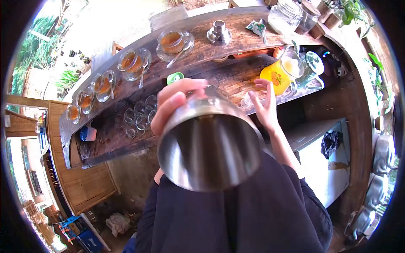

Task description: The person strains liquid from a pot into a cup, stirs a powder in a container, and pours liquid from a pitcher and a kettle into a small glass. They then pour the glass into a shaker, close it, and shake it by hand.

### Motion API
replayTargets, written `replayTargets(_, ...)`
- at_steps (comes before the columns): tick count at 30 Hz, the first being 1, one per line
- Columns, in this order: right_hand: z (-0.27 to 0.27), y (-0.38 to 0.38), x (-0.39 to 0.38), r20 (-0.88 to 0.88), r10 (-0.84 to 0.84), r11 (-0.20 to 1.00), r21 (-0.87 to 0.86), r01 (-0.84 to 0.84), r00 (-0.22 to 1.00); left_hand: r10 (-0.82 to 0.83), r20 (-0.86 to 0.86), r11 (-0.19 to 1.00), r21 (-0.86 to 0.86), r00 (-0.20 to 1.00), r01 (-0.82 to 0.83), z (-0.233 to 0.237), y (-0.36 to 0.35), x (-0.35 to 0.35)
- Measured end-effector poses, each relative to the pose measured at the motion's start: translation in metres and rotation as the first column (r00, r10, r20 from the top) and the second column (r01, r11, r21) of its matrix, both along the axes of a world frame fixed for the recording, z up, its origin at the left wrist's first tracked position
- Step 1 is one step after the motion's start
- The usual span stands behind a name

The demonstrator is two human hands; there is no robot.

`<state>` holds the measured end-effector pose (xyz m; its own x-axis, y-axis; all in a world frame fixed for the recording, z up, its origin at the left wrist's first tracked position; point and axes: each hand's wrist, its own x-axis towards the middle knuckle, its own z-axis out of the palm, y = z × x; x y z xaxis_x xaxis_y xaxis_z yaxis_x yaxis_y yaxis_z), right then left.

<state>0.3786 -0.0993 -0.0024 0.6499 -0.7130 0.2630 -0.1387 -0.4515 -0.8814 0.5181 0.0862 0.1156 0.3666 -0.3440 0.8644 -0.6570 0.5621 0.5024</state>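
My left hand (173, 101) grips a metal shaker cup (211, 156), held up close to the camera. The cup is tilted so its open mouth faces me, showing a shiny inner wall. To its right, my right hand (266, 103) is raised with fingers apart and nothing in them. Just beyond that hand stands a yellow pitcher (274, 76) with a flower print. A metal shaker top (219, 34) rests on the upper counter. Part of the lower shelf is hidden behind the shaker cup.
Along the curved wooden counter (194, 31) stand several glass cups of brown drink (171, 40) on saucers with spoons. Empty glasses (139, 118) cluster on the lower shelf. A green-rimmed item (175, 78) and glass jars (286, 17) are farther back. A white cabinet (325, 168) stands at right.
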Motion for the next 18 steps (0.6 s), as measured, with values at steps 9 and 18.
replayTargets(9,-0.031,-0.02,-0.021,-0.067,0.143,0.975,-0.163,-0.152,0.988,0.369,-0.343,0.838,0.525,0.864,-0.149,-0.197,0.032,-0.068)
replayTargets(18,-0.093,-0.035,-0.008,-0.164,0.287,0.957,-0.002,-0.291,0.944,0.572,-0.306,0.723,0.625,0.761,-0.293,-0.121,-0.004,-0.083)
